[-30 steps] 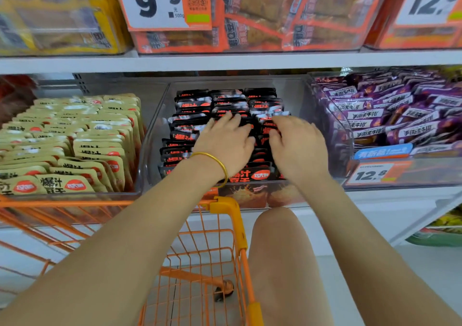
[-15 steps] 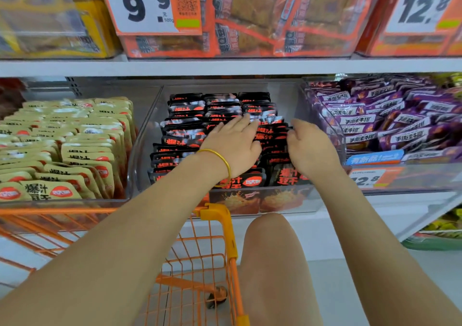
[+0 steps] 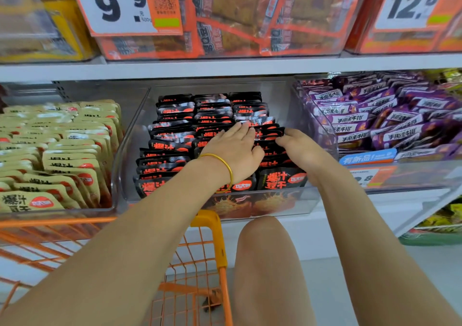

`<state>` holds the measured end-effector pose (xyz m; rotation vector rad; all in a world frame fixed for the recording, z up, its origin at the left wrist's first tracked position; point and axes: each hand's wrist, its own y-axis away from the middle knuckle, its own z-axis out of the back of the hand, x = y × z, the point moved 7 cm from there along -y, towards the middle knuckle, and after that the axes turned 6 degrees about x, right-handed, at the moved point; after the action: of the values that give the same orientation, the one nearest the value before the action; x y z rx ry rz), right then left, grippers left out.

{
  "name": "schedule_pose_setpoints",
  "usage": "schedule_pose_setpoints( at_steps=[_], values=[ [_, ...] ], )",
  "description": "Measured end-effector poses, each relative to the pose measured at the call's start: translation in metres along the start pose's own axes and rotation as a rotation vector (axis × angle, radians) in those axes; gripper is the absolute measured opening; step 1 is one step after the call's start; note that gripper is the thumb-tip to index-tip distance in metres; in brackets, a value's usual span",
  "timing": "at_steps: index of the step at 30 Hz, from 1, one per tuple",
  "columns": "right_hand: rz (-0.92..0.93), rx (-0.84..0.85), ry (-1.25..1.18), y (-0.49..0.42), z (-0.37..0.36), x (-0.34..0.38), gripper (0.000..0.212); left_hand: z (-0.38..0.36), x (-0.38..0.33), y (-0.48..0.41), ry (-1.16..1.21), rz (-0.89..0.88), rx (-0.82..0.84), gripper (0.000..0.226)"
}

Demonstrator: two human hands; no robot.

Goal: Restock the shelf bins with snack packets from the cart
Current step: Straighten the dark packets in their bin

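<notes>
Black snack packets (image 3: 175, 125) stand in three rows inside a clear plastic bin (image 3: 130, 155) on the middle shelf. My left hand (image 3: 232, 148), with a gold bangle at the wrist, lies flat with straight fingers on the tops of the middle row. My right hand (image 3: 300, 148) is over the right row, its fingers curled down over the packet tops and the fingertips hidden among them. The orange wire cart (image 3: 197, 263) stands below the bin at the left; I see no packets in the part that shows.
A bin of beige packets (image 3: 62, 163) sits left of the black ones, a bin of purple packets (image 3: 375, 120) to the right. The shelf above (image 3: 225, 66) holds orange packs and price tags. My knee (image 3: 270, 263) is beside the cart's yellow corner (image 3: 210, 223).
My right hand has slid right, away from the left hand, onto the right row. My left hand has reached slightly further back with flatter fingers.
</notes>
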<state>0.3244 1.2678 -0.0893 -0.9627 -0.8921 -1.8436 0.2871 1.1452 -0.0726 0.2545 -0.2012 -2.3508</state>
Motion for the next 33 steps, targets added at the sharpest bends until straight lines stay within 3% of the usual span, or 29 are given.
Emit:
schedule_pose_setpoints(
  at_steps=[10, 14, 19, 24, 33],
  values=[
    [0.005, 0.045, -0.055, 0.007, -0.003, 0.004, 0.03, 0.0, 0.001, 0.001, 0.01, 0.013, 0.014, 0.055],
    [0.057, 0.04, -0.002, 0.01, -0.004, 0.01, 0.025, 0.005, 0.0, 0.006, 0.026, 0.027, -0.051, 0.054],
    [0.012, -0.021, 0.097, 0.017, 0.005, 0.003, 0.06, 0.014, 0.034, 0.025, 0.008, 0.175, -0.1, 0.053],
    [-0.038, 0.021, -0.13, 0.023, -0.002, 0.002, 0.051, -0.002, 0.064, 0.042, -0.013, 0.283, -0.044, 0.053],
    [-0.042, 0.005, -0.204, 0.021, -0.002, -0.004, 0.05, 0.001, 0.073, 0.041, 0.02, 0.296, -0.115, 0.055]
  ],
)
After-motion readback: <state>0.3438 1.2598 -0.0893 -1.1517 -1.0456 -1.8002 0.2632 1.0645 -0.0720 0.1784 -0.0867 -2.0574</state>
